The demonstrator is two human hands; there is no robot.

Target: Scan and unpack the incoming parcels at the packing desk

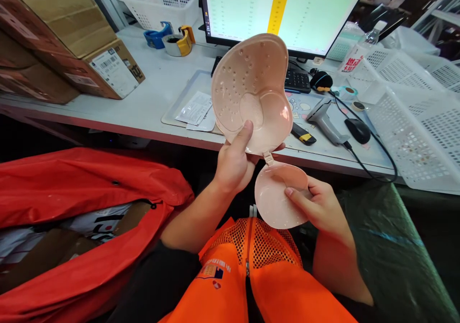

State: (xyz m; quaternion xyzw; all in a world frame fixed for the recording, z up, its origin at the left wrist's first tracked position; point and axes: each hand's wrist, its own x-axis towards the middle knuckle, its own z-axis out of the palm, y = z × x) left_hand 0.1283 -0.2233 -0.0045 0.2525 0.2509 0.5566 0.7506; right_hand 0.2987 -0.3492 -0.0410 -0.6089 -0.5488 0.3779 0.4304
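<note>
A pinkish-beige stick-on bra [251,78] is held up in front of me, its shiny inner side facing me. Raised dots cover part of the upper cup, and a small clasp [268,158] joins it to the lower cup [278,203]. My left hand [235,162] grips the upper cup by its near edge, thumb on the inside and fingers behind. With thumb on the inner face, my right hand [318,201] pinches the lower cup at its right edge. The fingers behind both cups are partly hidden.
On the desk [151,107] stand cardboard boxes [104,69], a monitor [244,11], a tape dispenser [178,42], a barcode scanner [327,121], a mouse [357,130] and white baskets [417,136]. A red sack [143,179] holding parcels is at lower left.
</note>
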